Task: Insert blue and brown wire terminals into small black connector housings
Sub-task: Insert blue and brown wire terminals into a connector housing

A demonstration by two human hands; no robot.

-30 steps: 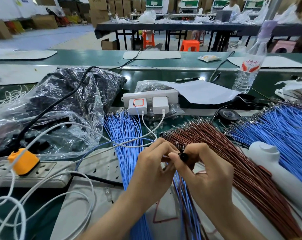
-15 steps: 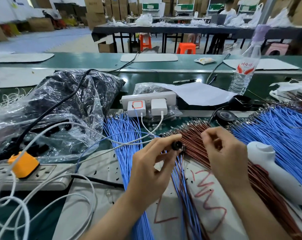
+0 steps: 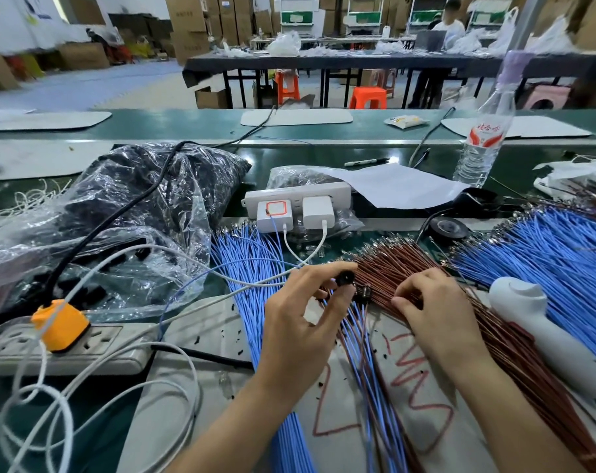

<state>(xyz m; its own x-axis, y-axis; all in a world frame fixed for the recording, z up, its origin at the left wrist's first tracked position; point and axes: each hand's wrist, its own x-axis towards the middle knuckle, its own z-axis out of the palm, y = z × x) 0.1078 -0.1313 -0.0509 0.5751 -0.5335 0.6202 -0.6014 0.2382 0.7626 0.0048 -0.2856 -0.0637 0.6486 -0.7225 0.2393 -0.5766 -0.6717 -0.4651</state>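
**Left hand pinches a housing, right hand sits on the brown wires**

The left hand (image 3: 303, 312) holds a small black connector housing (image 3: 345, 277) just above the tabletop (image 3: 187, 124); its grip is a narrow pinch, thumb and forefinger closed on the housing while the other fingers spread loosely below; a mixed strand of blue and brown leads (image 3: 368, 353) runs from under this hand toward the near edge. The right hand (image 3: 436, 308) rests just beside it on the fanned bundle of brown wires (image 3: 494, 336); its fingers (image 3: 404, 300) curl down into the wires, and whether its grip has closed on a single wire cannot be told. One bundle of blue wires (image 3: 252, 268) lies left of the hands; another blue bundle (image 3: 545, 261) lies to the right, beyond a white handheld device (image 3: 545, 332) that rests on the wires. Further back stand a white power strip (image 3: 296, 196) with two chargers, a clear plastic bag (image 3: 119, 216) of dark parts, and a water bottle (image 3: 481, 141).
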